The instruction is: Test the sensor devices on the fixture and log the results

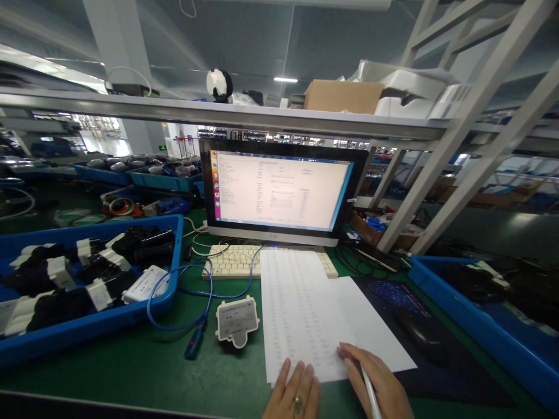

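Observation:
Printed sheets of paper (297,314) lie on the green table in front of me, overlapping the keyboard at their far end. My left hand (295,391) rests with fingers stretched out on the near edge of the paper, a ring on one finger. A white pen (369,389) sits in my right hand (382,384), whose fingers are closed around it at the lower right of the sheets. Left of the paper is a white device housing (237,321) with a grey label. Beside it a dark blue USB adapter (195,340) shows a red light on a blue cable.
A lit monitor (279,192) stands behind the keyboard (236,261). Blue bins of black and white parts flank me, one at left (174,256) and one at right (471,326). A black mouse (417,334) lies on a dark pad. Overhead runs a shelf (262,112) carrying a cardboard box (343,96).

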A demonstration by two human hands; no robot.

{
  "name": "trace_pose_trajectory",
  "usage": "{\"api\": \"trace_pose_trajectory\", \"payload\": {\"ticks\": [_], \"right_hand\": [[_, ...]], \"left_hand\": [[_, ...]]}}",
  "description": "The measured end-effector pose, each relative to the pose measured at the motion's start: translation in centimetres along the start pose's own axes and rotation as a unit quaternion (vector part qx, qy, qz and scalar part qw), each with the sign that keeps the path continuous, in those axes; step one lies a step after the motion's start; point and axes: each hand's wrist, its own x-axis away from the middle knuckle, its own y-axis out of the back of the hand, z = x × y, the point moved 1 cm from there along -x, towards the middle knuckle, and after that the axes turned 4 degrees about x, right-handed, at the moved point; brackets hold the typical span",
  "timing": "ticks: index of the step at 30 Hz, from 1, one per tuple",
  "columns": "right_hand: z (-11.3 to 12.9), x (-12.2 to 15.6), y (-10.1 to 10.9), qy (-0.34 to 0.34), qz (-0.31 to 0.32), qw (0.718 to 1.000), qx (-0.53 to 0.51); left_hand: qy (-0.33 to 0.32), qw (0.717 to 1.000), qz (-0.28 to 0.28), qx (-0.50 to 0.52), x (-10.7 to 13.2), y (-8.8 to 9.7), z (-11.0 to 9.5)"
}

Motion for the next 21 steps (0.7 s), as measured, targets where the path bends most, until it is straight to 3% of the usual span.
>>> {"api": "trace_pose_trajectory", "payload": {"ticks": [3, 9, 13, 21], "right_hand": [[0.3, -0.1, 0.1, 0.092, -0.004, 0.992, 0.089], [0.4, -0.4, -0.5, 0.108, 0.014, 0.987, 0.119], [-0.6, 0.5, -1.1, 0.079, 0.036, 0.992, 0.09], [-1.2, 0.5, -1.7, -0.065, 0.096, 0.993, -0.005]], "left_hand": [[-0.002, 1.0, 0.0, -0.003, -0.2, 0.1, 0.0], [0.005, 1.0, 0.009, 0.003, -0.3, 0.4, 0.1], [0.012, 1.0, 0.007, 0.005, -0.6, 0.6, 0.1], [0.028, 0.998, 0.05, 0.01, -0.5, 1.3, 0.2]]}}
